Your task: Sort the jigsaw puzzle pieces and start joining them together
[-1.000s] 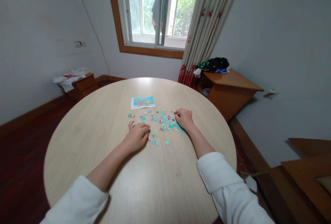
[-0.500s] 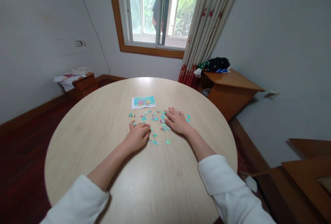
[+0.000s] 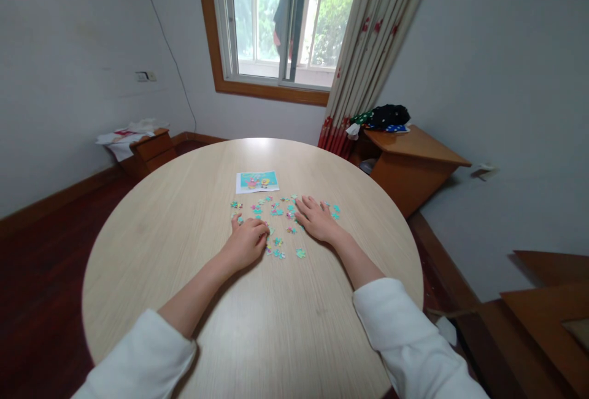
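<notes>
Puzzle pieces (image 3: 277,211), small, flat, mostly teal with pink and yellow: scattered loosely across the middle of the table, between and partly under the two hands. One green piece (image 3: 300,253) is set apart on the near side; a few teal ones are seen just beyond the right hand's outer edge. Judged light, stiff and thin, probably of card; knobs liable to be bent if forced. Best taken by opposite edges, or slid flat under a fingertip.

Right hand (image 3: 316,220): laid palm down over part of the spread, fingers spread; whether anything is held beneath cannot be told.

Left hand (image 3: 248,242): rested at the left of the spread, fingers curled, one outer finger held apart; whether a piece is pinched cannot be told.

Picture card (image 3: 258,182), teal with cartoon figures: laid flat beyond the pieces.

Table (image 3: 257,337), round, pale wood grain: all the above supported on it.

Beyond: window (image 3: 257,30), curtain (image 3: 368,49) with red patterning, wooden cabinet (image 3: 396,172) topped by dark cloth (image 3: 389,118).
</notes>
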The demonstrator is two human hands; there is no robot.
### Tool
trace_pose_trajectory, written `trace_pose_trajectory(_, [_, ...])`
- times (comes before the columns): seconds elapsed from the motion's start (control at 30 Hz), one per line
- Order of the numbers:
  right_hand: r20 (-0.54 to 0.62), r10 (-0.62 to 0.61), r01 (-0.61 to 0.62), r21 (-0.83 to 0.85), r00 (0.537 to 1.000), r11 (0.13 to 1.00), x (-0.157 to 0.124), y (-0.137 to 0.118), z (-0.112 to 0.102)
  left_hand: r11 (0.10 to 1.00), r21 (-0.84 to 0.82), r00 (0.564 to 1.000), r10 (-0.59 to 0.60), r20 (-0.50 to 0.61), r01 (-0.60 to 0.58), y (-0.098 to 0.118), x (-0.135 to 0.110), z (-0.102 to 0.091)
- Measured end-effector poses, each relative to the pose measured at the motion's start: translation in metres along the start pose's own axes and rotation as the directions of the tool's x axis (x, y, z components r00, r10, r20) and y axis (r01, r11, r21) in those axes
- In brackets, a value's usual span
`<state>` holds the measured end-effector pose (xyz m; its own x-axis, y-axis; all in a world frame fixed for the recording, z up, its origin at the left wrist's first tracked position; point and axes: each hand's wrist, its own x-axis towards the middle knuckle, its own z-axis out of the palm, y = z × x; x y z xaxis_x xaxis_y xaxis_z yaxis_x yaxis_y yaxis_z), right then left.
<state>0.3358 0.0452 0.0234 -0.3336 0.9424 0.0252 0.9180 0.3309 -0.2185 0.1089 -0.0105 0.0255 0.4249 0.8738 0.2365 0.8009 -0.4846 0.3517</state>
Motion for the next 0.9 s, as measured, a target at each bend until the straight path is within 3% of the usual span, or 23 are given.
trace_pose_trajectory(0.13, [-0.053, -0.148, 0.150, 0.027, 0.987, 0.988, -0.005, -0.015, -0.004, 1.000, 0.003, 1.000, -0.007, -0.011, 0.007, 0.000, 0.000, 0.000])
trace_pose_trajectory(0.23, [-0.019, -0.190, 0.190, 0.025, 0.982, 0.981, -0.006, -0.024, -0.003, 1.000, 0.003, 1.000, -0.017, -0.012, 0.017, 0.001, 0.000, 0.000])
trace_pose_trajectory(0.7, [0.016, -0.132, 0.132, -0.015, 0.991, 0.991, -0.003, -0.021, 0.000, 0.999, 0.000, 0.998, -0.040, -0.047, 0.040, -0.001, 0.001, 0.000])
trace_pose_trajectory(0.8, [0.017, -0.096, 0.096, -0.014, 0.995, 0.995, -0.005, -0.025, -0.004, 0.992, 0.033, 0.988, -0.118, -0.097, 0.121, -0.007, 0.003, -0.003])
trace_pose_trajectory(0.9, [0.050, -0.047, 0.050, -0.046, 0.998, 0.998, -0.007, -0.028, -0.007, 0.955, 0.081, 0.951, -0.273, -0.145, 0.287, -0.020, 0.005, -0.008])
